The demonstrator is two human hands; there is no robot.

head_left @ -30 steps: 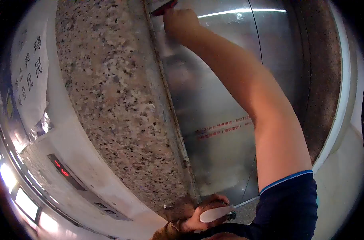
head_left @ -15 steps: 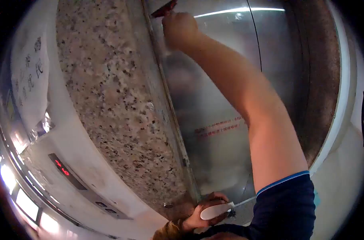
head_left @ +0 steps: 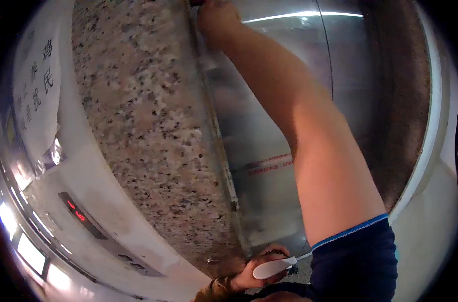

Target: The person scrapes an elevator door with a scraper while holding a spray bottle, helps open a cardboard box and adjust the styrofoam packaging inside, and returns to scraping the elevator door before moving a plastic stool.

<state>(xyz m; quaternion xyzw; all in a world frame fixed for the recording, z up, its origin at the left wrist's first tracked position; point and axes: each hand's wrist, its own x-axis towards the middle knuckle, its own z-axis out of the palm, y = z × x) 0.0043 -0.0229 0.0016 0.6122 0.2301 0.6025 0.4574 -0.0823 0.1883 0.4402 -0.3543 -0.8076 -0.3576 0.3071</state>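
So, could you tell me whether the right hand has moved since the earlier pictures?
Yes, the right hand has moved up, farther from the red lettering on the door.

Speckled pink-grey granite [head_left: 148,131]

White handle-like object [head_left: 273,269]: smooth, oval, tapering from its broad end near the wrist; held slantwise in the left hand [head_left: 253,274]. Dark red tool [head_left: 196,2]: largely cropped, its visible part at the right hand [head_left: 219,20].

Dim, fisheye-warped view where windows [head_left: 31,253] glare and the right hand [head_left: 218,21] seems blurred.
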